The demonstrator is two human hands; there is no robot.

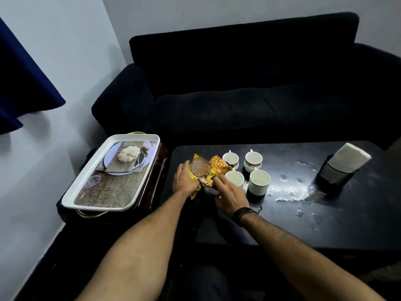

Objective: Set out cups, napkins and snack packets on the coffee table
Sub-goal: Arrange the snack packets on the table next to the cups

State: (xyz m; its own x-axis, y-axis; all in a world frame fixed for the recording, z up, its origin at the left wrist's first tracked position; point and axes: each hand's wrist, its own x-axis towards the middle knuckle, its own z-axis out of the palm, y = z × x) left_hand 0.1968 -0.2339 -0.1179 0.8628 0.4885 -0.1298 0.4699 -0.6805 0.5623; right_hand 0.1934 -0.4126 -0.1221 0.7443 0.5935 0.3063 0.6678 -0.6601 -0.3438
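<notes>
Yellow and orange snack packets (pixel 208 168) lie at the left end of the black coffee table (pixel 325 213). My left hand (pixel 184 180) grips their left side and my right hand (pixel 230 196) holds their near end. Just right of the packets stand several white cups (pixel 259 182) in two rows. White napkins (pixel 347 158) stick out of a dark round holder (pixel 332 177) at the table's far right.
A white tray (pixel 86 187) with a printed picture rests on a dark side table to the left. A black sofa (pixel 249 83) runs along the wall behind. The tabletop shows wet marks (pixel 288 190) between the cups and the holder.
</notes>
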